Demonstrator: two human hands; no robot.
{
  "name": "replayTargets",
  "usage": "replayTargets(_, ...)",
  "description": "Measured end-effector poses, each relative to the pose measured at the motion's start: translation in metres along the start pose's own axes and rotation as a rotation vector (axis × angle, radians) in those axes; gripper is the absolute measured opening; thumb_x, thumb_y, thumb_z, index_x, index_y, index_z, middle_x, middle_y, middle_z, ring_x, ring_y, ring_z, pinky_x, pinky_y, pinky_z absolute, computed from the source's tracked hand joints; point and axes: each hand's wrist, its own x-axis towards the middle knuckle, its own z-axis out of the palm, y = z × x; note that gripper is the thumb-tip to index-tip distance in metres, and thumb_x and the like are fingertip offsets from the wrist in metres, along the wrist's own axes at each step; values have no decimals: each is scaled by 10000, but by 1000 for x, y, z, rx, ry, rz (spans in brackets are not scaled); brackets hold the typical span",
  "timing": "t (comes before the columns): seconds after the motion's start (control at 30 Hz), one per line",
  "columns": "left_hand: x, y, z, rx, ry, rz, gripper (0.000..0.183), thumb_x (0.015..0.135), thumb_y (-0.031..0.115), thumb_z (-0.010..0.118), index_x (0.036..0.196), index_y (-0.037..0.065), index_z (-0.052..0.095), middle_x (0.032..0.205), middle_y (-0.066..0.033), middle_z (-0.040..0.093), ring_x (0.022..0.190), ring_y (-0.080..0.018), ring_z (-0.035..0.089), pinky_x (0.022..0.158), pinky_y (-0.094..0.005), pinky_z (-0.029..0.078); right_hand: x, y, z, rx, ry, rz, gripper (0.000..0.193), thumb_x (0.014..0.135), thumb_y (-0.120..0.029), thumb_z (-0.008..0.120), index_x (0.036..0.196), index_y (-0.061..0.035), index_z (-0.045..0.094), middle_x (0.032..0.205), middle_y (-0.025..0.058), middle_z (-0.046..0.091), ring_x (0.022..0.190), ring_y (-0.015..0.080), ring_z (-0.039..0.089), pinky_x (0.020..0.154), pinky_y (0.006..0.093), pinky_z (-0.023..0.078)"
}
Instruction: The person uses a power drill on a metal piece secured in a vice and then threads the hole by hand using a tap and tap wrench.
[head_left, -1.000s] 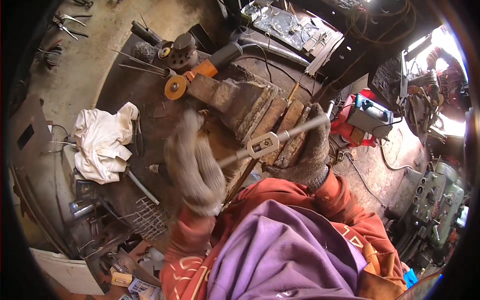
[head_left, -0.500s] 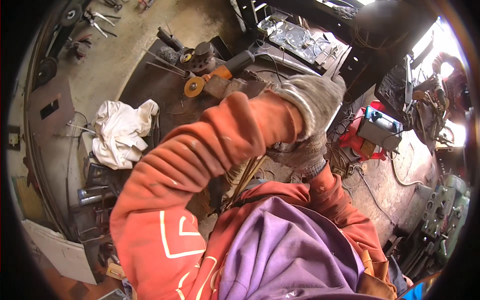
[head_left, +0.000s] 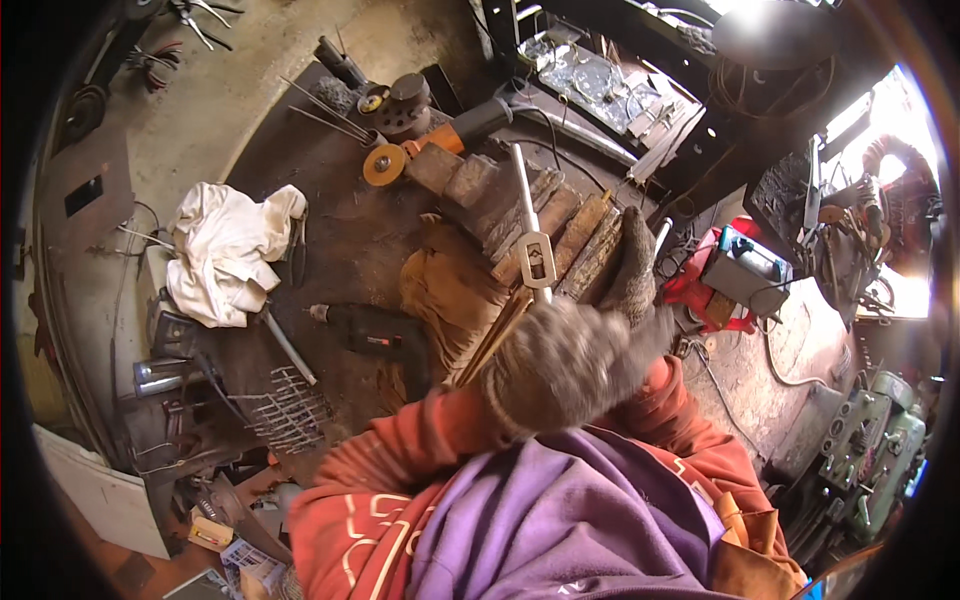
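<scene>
My left hand, in a grey knit glove and blurred by motion, is close to my chest. It is closed around the lower handle of a silver tap wrench, whose bar points up and away past its rectangular centre frame. Whatever the wrench's centre holds is too small to make out. My right hand, gloved as well, is just to the right, partly behind the left one, with fingers stretched upward. Beyond the wrench are several rusty metal bars side by side. A brown leather piece lies left of it.
On the dark bench are a black power drill, an orange angle grinder, a white cloth and a welded metal grid. To the right stand a red and grey machine with cables and a green machine.
My left hand has swung from the far right back toward my chest. The tap wrench, bars, drill and leather, hidden by my arm before, now show.
</scene>
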Motion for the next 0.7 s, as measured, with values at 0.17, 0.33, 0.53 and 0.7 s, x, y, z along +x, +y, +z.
replayTargets(0.17, 3, -22, -16, -66, 268, -366, 385, 928, 192, 704, 1280, 45, 664, 1153, -123, 660, 1039, -279, 665, 937, -495, 545, -5, -20, 4, -156, -133, -142, 921, 855, -279, 893, 1580, 2, 400, 1494, 193, 534, 1345, 320, 575, 1187, 468, 442)
replayTargets(0.33, -60, -121, -16, -366, 404, -981, 430, 1118, 261, 546, 1401, -56, 614, 1253, -194, 680, 1070, -254, 669, 936, -379, 548, -10, -29, 29, -180, -60, -17, 1090, 719, -370, 972, 1579, -27, 396, 1481, 214, 533, 1325, 384, 581, 1163, 507, 456)
replayTargets(0.53, 42, -191, -5, -1073, 340, -1024, 424, 1105, 375, 580, 1323, 22, 665, 1077, -150, 742, 830, -200, 721, 677, -329, 593, -8, -19, 5, -740, -18, -399, 1244, 604, -469, 1011, 1565, 11, 383, 1459, 272, 531, 1321, 464, 569, 1131, 540, 471)
replayTargets(0.7, -34, -152, -36, -1500, 488, -995, 875, 1004, 775, 477, 1515, 70, 563, 907, -107, 709, 701, -231, 661, 573, -398, 576, 1, -43, 14, -1058, -173, -755, 1302, 558, -484, 1023, 1560, 34, 372, 1465, 317, 521, 1324, 515, 559, 1118, 557, 476)
